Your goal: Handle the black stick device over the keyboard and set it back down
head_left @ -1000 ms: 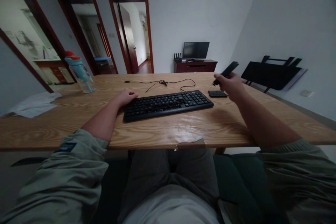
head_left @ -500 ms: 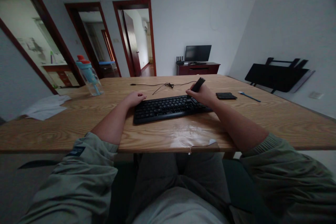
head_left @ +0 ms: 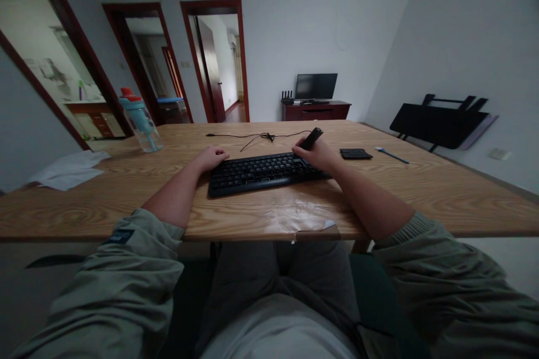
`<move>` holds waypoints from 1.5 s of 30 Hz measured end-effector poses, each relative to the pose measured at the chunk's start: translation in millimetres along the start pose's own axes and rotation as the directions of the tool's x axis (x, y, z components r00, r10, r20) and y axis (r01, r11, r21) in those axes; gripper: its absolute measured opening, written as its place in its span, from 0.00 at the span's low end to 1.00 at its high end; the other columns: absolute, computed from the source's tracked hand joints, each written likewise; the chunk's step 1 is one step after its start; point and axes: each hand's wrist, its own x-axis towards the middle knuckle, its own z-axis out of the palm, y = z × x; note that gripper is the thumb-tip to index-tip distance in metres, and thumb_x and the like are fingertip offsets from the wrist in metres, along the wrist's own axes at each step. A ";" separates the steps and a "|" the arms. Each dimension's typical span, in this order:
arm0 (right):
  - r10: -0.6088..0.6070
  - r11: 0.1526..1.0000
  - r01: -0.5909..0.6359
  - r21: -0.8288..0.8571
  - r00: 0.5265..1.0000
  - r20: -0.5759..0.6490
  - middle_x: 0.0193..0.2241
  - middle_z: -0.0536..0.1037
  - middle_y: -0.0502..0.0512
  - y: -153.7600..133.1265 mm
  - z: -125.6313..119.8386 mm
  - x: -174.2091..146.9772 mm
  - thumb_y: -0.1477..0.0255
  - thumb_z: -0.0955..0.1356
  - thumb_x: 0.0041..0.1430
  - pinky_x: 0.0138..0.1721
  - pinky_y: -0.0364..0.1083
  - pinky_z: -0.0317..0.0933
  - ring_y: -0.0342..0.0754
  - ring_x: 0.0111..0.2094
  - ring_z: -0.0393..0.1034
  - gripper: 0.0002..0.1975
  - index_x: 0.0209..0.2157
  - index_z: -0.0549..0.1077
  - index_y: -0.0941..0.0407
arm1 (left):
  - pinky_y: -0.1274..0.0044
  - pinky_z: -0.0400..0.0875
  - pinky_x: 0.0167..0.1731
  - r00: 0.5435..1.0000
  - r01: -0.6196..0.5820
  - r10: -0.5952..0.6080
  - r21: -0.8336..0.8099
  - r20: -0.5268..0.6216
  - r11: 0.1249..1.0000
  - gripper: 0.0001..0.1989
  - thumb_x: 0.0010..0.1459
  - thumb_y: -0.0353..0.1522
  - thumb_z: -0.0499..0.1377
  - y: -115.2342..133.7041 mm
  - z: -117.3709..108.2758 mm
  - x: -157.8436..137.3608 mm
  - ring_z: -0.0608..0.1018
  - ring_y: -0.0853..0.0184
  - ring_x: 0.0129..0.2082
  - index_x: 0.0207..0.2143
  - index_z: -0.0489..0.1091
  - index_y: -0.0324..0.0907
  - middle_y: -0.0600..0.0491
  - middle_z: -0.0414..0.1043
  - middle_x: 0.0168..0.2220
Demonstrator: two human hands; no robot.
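Note:
A black keyboard (head_left: 256,173) lies slightly askew on the wooden table. At its upper left corner rests my left hand (head_left: 211,158), its fingers curled in against the keyboard's edge. My right hand (head_left: 318,152) is closed around a black stick-shaped tool (head_left: 311,139), held at a slant over the right part of the keyboard. The tool's lower end is hard to make out beside the keys. To the right of that hand lie a flat black ridged piece (head_left: 356,153) and a blue-handled brush (head_left: 391,155) with a pale head.
Behind the keyboard runs a thin black cable (head_left: 266,136) bundled in the middle. On the left stand a clear bottle (head_left: 141,123) with a red and blue lid and some white paper (head_left: 69,170). The table's front edge (head_left: 315,234) has a torn covering.
The whole view has shifted a little. The tool in my right hand leans over slightly more. My left hand stays at the keyboard's corner.

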 end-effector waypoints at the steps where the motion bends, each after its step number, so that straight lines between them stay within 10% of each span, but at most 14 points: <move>1: 0.008 1.000 -0.008 -0.012 1.000 0.011 0.29 0.76 0.55 -0.2 -0.6 -0.2 0.62 0.69 0.54 0.38 0.49 0.62 0.51 0.34 0.68 0.10 0.29 0.72 0.55 | 0.73 0.65 0.31 1.000 0.007 -0.007 -0.006 -0.001 1.000 0.17 0.49 0.46 0.59 -0.2 0.1 -0.2 0.74 0.60 0.31 0.28 0.76 0.42 0.51 0.76 0.28; 18: 0.079 0.994 -0.101 0.043 0.928 0.365 0.21 0.70 0.48 20.6 -14.1 0.4 0.55 0.70 0.53 0.23 0.44 0.59 0.44 0.22 0.64 0.16 0.31 0.71 0.54 | 0.73 0.67 0.32 0.999 0.022 -0.024 -0.065 -0.031 0.998 0.17 0.48 0.46 0.62 -3.0 2.3 0.6 0.75 0.60 0.32 0.30 0.77 0.41 0.50 0.78 0.30; 45: 0.118 0.990 -0.134 0.047 0.961 0.250 0.25 0.78 0.54 5.7 -7.9 -6.2 0.61 0.70 0.58 0.21 0.44 0.61 0.44 0.21 0.68 0.12 0.29 0.72 0.55 | 0.72 0.68 0.33 0.999 0.044 -0.044 -0.033 -0.006 0.998 0.18 0.49 0.45 0.62 -3.6 0.8 3.0 0.76 0.60 0.32 0.33 0.78 0.40 0.50 0.78 0.30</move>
